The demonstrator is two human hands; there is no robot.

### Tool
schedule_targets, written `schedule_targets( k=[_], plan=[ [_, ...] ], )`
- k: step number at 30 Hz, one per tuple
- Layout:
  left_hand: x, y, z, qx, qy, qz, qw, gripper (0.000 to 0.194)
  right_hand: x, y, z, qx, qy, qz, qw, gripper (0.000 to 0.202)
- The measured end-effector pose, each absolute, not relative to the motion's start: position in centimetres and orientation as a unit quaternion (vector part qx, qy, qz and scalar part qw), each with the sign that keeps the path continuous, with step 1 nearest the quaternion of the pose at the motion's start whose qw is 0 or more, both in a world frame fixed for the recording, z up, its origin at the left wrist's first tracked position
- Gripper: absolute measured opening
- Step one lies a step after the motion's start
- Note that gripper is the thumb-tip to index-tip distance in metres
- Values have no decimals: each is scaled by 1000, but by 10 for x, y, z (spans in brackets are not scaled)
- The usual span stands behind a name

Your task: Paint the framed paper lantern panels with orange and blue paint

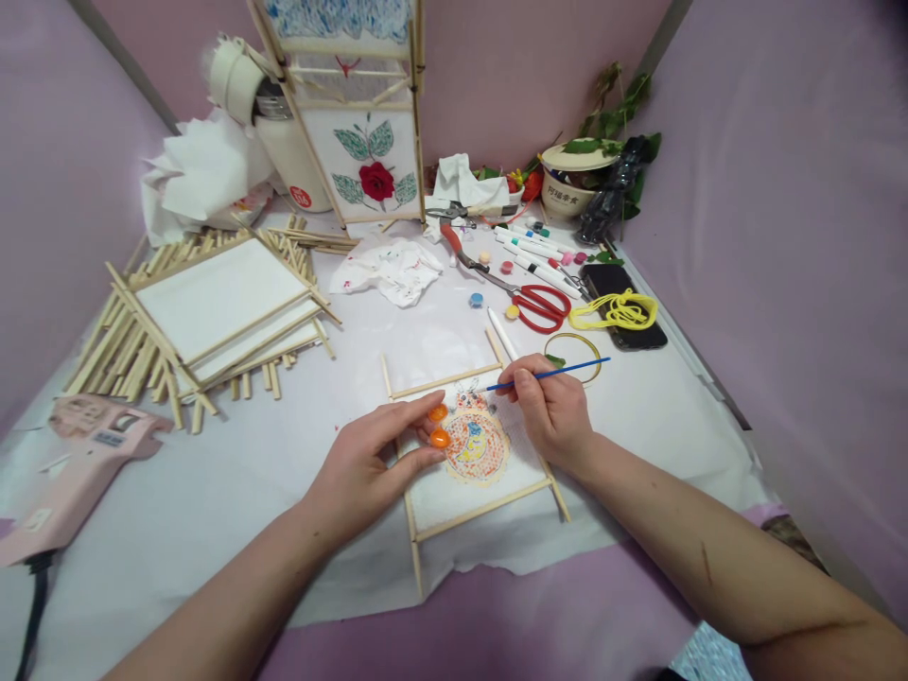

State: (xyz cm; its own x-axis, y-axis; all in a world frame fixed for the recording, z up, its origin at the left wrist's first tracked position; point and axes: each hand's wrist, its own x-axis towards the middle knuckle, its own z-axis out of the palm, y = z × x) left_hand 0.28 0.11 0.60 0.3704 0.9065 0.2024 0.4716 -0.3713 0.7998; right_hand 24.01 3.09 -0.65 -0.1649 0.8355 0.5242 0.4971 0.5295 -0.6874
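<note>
- At near centre, panel (432, 503) lies flat on the white sheet (284, 426): paper on a stick frame, dotted drawing (477, 445) in orange, yellow and blue.
- Left hand (379, 454): over the panel's left side, thumb and fingers partly spread, holding orange pot (441, 438); second orange round just beyond it, likely its lid.
- Right hand (550, 407): over the panel's right side, fingers pinched on blue brush (567, 371). Tip points left, near the drawing's far end; can't tell if it touches paper.
- Just past panel: white pen (502, 333). Loop (571, 335) to its right, partly behind brush.
- Farther: blue pot (476, 300), then yellow pot (512, 311) beside red-handled scissors (520, 291).
- Far right: phone (602, 279) with yellow cord (624, 310) lying across it; more pens (543, 260) to the left.
- Left: loose sticks (134, 331), blank frames (219, 293) stacked on top. Pink glue gun (78, 473) nearer, at left edge.
- Far centre: crumpled tissue (390, 270); rose panel (375, 180) upright behind it, bottle (288, 151) to its left.
- Far right corner: lidded bowl (567, 197), leaves (624, 104) behind.
</note>
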Motion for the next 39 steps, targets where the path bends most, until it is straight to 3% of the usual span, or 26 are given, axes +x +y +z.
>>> schedule_targets(
  k=[23, 39],
  plan=[
    [2, 1, 4, 761, 449, 331, 331, 47, 243, 31, -7, -445, -742, 194, 461, 24],
    [2, 1, 2, 764, 445, 328, 333, 47, 245, 34, -3, -453, -771, 166, 415, 21]
  ],
)
